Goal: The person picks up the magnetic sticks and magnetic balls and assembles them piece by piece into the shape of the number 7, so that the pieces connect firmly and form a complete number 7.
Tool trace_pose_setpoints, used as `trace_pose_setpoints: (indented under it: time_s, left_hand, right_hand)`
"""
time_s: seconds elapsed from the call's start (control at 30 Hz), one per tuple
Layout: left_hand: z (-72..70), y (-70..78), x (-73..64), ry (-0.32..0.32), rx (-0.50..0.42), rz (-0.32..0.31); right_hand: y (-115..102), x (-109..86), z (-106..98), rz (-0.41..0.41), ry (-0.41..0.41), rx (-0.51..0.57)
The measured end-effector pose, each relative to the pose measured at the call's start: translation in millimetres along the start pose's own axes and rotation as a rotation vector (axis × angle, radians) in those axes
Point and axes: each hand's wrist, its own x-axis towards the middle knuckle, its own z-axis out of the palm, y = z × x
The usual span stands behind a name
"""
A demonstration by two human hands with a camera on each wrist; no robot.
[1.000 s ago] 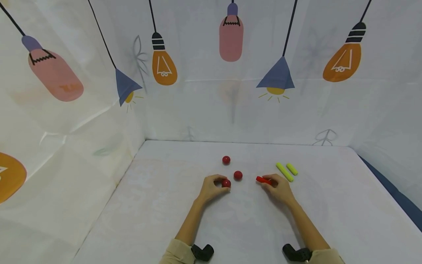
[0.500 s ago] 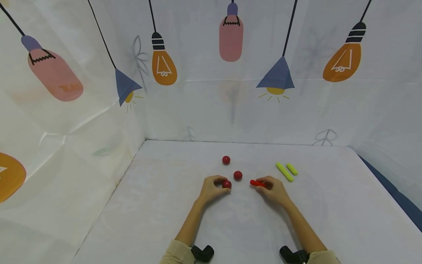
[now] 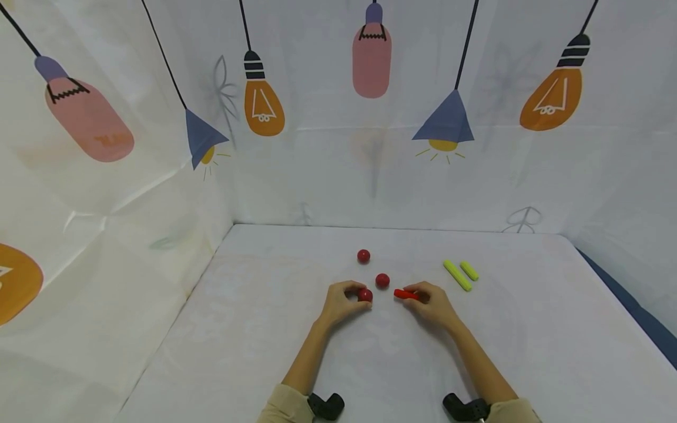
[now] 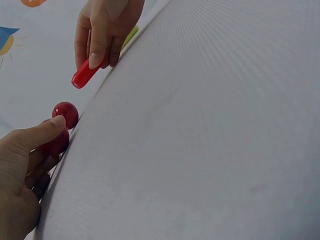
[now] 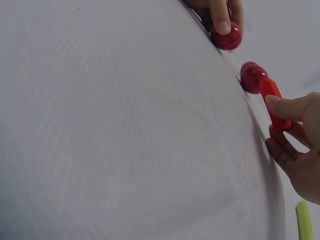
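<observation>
In the head view my left hand (image 3: 337, 304) pinches a glossy red ball (image 3: 365, 295) between thumb and fingers, low over the white table. A second red ball (image 3: 382, 281) sits just to its upper right, and a third red ball (image 3: 363, 256) lies farther back. My right hand (image 3: 435, 304) pinches a short bright-red stick (image 3: 405, 294) at its right end. The free end of the stick points left, toward the gap between the held ball and the second one. The right wrist view shows the thumb pressed along the red stick (image 5: 272, 102), its tip overlapping a ball.
Two yellow-green sticks (image 3: 457, 275), one longer than the other, lie side by side beyond my right hand. The white table (image 3: 275, 352) meets a lamp-printed cloth (image 3: 328, 176) at its back and left edges. Black wrist mounts (image 3: 325, 406) sit at both cuffs.
My right hand has moved left with the red stick, closing much of the distance to the balls. The left hand and its ball have shifted only very slightly right.
</observation>
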Motion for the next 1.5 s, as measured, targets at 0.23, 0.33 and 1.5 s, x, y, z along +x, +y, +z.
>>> trace_pose_setpoints:
  time_s: [0.23, 0.33, 1.5]
  left_hand:
    - [-0.1, 1.4, -0.2, 0.003, 0.007, -0.004]
    - [-0.2, 2.0, -0.8, -0.001, 0.007, -0.013]
    - [-0.2, -1.0, 0.1, -0.006, -0.008, -0.027]
  right_hand:
    - [-5.5, 3.6, 4.2, 0.084, -0.055, 0.028]
    - [-6.5, 5.1, 6.1, 0.089, -0.066, 0.030]
    - [-16.6, 6.0, 16.9, 0.017, -0.065, 0.061]
